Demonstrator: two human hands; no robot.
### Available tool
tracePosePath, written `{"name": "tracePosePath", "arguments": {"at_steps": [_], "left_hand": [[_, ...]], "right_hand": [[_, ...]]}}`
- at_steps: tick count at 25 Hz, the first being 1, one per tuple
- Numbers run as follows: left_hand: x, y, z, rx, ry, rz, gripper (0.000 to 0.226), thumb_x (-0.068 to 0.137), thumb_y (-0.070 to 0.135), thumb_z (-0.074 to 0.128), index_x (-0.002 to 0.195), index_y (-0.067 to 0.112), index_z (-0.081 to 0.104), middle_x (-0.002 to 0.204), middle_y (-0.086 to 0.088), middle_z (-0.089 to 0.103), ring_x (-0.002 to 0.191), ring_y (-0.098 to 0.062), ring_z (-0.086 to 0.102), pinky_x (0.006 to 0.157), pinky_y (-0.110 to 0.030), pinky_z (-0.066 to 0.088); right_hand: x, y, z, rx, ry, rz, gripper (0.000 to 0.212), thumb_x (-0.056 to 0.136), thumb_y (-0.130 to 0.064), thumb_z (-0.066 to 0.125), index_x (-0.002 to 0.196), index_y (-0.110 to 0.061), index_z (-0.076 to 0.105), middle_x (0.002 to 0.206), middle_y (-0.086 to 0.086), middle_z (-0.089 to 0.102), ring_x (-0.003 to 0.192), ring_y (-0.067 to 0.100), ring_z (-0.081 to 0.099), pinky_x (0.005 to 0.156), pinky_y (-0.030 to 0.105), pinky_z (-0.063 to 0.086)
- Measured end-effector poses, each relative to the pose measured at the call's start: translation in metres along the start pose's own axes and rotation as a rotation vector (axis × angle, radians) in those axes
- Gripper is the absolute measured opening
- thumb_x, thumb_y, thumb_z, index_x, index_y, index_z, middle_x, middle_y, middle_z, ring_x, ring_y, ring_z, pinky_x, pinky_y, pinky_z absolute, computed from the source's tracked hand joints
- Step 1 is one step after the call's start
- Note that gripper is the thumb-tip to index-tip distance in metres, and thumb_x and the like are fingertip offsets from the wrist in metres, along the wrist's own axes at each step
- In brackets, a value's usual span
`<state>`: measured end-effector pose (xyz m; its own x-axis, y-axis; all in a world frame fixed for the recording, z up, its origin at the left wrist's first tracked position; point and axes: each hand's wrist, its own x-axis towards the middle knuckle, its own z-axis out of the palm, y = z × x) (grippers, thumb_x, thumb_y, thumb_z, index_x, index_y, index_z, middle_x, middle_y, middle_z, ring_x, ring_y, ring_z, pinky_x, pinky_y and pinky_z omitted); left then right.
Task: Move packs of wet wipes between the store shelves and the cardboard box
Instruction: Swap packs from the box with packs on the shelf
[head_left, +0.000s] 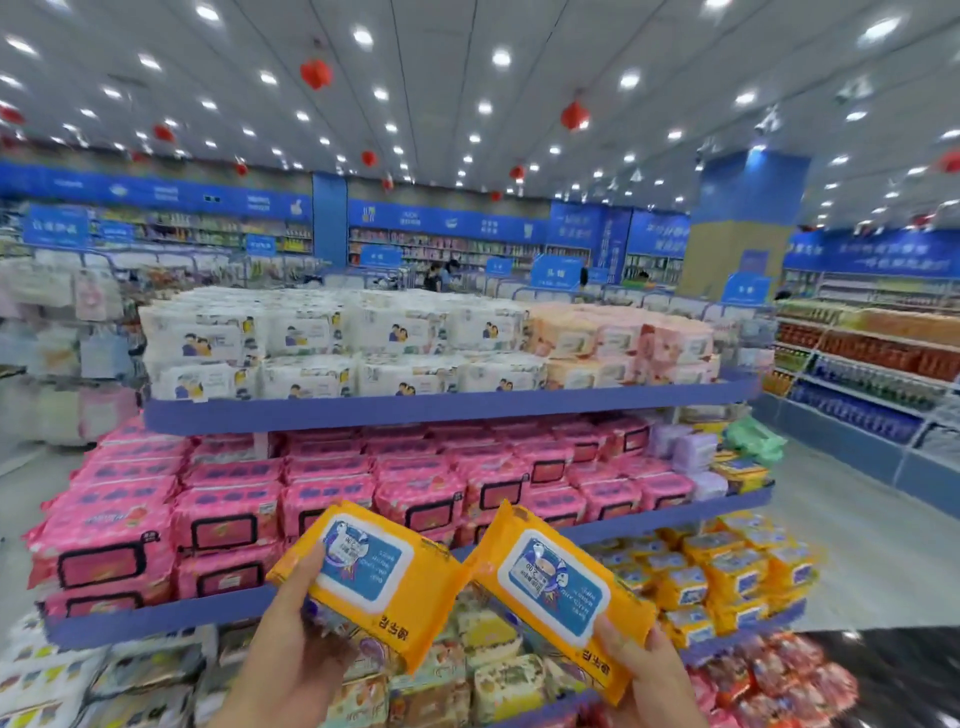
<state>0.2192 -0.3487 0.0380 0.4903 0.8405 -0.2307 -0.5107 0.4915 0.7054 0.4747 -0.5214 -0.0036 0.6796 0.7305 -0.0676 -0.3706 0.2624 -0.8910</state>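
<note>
both wrists are cut off by the bottom edge. print on the left orange pack (371, 582) and far blue signs (447, 221) is blurred beyond reading.

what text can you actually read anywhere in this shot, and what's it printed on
"2.00": price sticker on the blue lid of the left orange pack, seen upside down, in the left hand.
"2.00": the same sticker on the right orange pack, in the right hand.
Large characters along each orange pack's edge: upside down, not legible.
Small lid print: too blurred.
Blue wall banners and aisle signs: too blurred to read.
Shelf pack labels: too blurred.
</note>
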Motion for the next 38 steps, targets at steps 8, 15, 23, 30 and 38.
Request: {"name": "tracePosePath", "arguments": {"at_steps": [8,15,23,30,38], "left_hand": [[0.064,-0.060,0.123,0.125,-0.170,0.066,0.033,0.091,0.031,0.066,0.120,0.015,0.067,0.104,-0.008,0.074,0.093,-0.027,0.068,0.088,-0.041,0.055],[0.205,-0.169,0.221,0.304,-0.403,-0.080,0.049,0.080,0.023,0.070,0.126,0.011,0.065,0.122,-0.012,0.073,0.107,-0.031,0.072,0.072,-0.035,0.065],[0.341,-0.305,0.286,0.558,-0.367,-0.244,0.047,0.077,0.032,0.074,0.120,0.013,0.069,0.115,-0.008,0.076,0.101,-0.028,0.068,0.084,-0.037,0.049],[0.402,-0.415,0.307,0.811,-0.200,-0.270,0.069,0.056,0.043,0.095,0.114,0.016,0.068,0.109,-0.003,0.078,0.098,-0.023,0.074,0.088,-0.040,0.055],[0.486,-0.580,0.292,1.090,0.113,-0.166,0.050,0.083,0.011,0.083,0.122,0.024,0.055,0.106,0.009,0.071,0.080,0.007,0.069,0.068,-0.011,0.053]], "right_hand": [[0.055,-0.102,-0.086,0.015,0.024,-0.113,0.057,0.071,-0.010,0.074,0.126,-0.005,0.058,0.115,0.020,0.072,0.100,0.040,0.071,0.075,0.048,0.063],[0.145,-0.159,-0.210,-0.068,0.256,-0.204,0.050,0.078,-0.009,0.068,0.127,-0.008,0.057,0.116,0.020,0.072,0.102,0.040,0.071,0.079,0.050,0.061],[0.258,-0.175,-0.360,-0.131,0.435,-0.146,0.051,0.079,-0.011,0.067,0.128,-0.006,0.057,0.118,0.018,0.071,0.102,0.037,0.071,0.072,0.040,0.064],[0.413,-0.136,-0.478,-0.239,0.298,0.139,0.041,0.083,0.002,0.066,0.122,-0.007,0.059,0.109,0.019,0.074,0.093,0.039,0.073,0.064,0.044,0.063],[0.596,-0.049,-0.605,-0.563,0.011,0.395,0.091,0.034,-0.032,0.100,0.113,-0.009,0.062,0.102,0.014,0.076,0.090,0.033,0.075,0.076,0.047,0.061]]}}
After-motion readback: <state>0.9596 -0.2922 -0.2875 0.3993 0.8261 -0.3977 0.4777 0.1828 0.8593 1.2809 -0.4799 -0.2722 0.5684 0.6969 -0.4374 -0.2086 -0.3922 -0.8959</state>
